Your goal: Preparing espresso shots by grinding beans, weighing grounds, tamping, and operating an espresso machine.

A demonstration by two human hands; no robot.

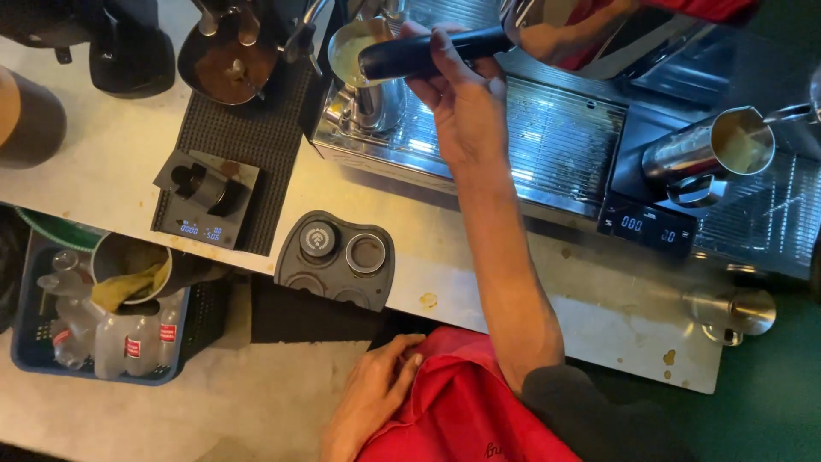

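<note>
My right hand [457,103] reaches forward to the espresso machine [556,137] and is closed around a black handle [410,53] that lies level above the drip tray. Just left of that handle stands a steel pitcher [363,81] with pale milk in it. My left hand [372,406] lies flat on a red apron [466,411] at the bottom of the view, holding nothing. A second steel pitcher [718,150] with milky liquid sits at the right on a black scale [647,224].
A portafilter with brown grounds [227,64] rests on a black mat [256,128]. A small scale with a black holder [203,198] and a grey tamping station [338,257] stand near the counter edge. A blue basket of bottles [94,338] sits lower left.
</note>
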